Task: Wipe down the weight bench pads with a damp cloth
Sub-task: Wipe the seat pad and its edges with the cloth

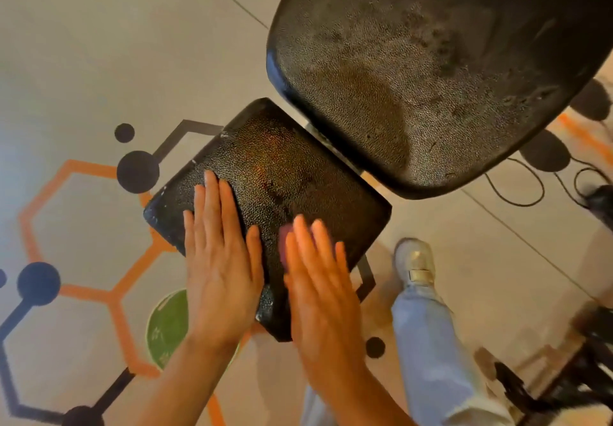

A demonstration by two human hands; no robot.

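Both hands lie flat, palms down, fingers extended, on the seat pad (285, 173). Left hand (219, 260) covers the pad's near left part, gripping nothing. Right hand (318, 279) is motion-blurred and presses a pinkish cloth (284, 243), visible only beside the index finger, against the pad. Back pad (431, 70) stands beyond the seat pad, separated by a narrow gap.

floor (99, 44): grey tile | orange hexagon lines (43, 190) | black cable (530, 190)
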